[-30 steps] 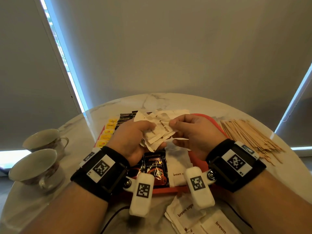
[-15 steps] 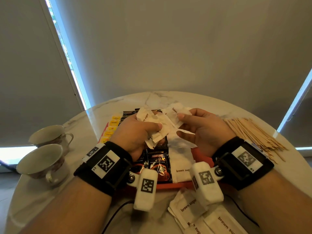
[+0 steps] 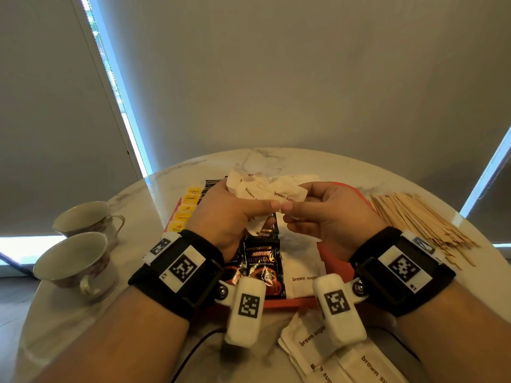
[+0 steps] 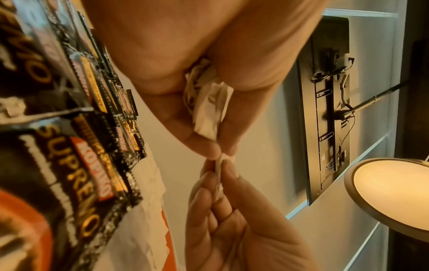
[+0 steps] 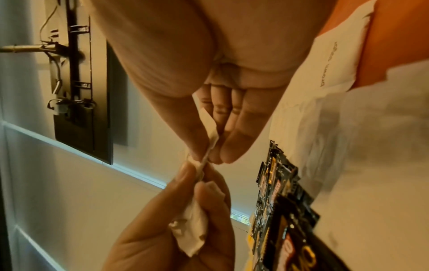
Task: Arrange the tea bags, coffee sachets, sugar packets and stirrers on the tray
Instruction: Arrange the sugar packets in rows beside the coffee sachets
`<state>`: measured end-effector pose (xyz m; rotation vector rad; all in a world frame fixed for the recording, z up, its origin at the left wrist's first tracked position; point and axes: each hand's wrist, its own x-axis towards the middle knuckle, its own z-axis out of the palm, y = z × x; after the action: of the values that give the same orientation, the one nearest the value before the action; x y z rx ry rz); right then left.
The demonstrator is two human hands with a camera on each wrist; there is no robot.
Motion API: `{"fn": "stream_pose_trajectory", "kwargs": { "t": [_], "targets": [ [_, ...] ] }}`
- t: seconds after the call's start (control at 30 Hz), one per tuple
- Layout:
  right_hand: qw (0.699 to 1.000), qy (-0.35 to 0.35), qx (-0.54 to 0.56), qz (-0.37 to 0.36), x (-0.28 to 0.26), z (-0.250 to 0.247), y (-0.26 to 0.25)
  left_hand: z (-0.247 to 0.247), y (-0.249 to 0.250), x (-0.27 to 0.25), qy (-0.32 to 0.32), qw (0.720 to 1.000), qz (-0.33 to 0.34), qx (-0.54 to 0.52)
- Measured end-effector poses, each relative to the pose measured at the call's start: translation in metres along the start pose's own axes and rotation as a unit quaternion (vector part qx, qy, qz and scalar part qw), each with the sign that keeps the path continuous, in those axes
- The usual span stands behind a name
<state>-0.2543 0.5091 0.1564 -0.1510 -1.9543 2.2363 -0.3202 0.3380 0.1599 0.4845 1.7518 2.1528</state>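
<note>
Tray on marble table by grey blinds — both hands pinch sugar packets.

cups: 2 | yellow tea bags: 5 | hands: 2 | tray: 1

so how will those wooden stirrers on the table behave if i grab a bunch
The stirrers look thin and flat, so probably light and fairly stiff, though likely easy to snap. They lie in a loose, fanned heap on smooth marble table, so a bunch may slide and splay.
</note>
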Motion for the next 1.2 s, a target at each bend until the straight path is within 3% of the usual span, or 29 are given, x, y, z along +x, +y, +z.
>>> {"fn": "stream_pose_trajectory", "kwargs": {
  "t": [0.13, 0.53, 0.73, 0.93, 1.2],
  "targets": [
    [1.0, 0.013, -0.025, 0.006, -0.001, 0.001, -0.002, -0.003, 0.001, 0.001, 0.009, 1.0, -0.006, 0.022],
    [0.997, 0.061, -0.031, 0.04, 0.0, -0.003, -0.002, 0.003, 0.005, 0.001, 0.085, 0.994, -0.055, -0.041],
    [0.978, 0.173, 0.017, 0.112, 0.001, -0.03, -0.015, 0.0, 0.008, 0.003, 0.107, 0.989, -0.086, -0.058],
    [0.943, 0.229, -0.097, 0.221, -0.013, -0.054, -0.007, -0.002, 0.011, 0.001, 0.106, 0.987, -0.102, -0.071],
    [0.919, 0.226, -0.218, 0.239, -0.015, -0.054, -0.005, -0.007, 0.013, 0.003, 0.112, 0.986, -0.099, -0.078]
  ]
}}
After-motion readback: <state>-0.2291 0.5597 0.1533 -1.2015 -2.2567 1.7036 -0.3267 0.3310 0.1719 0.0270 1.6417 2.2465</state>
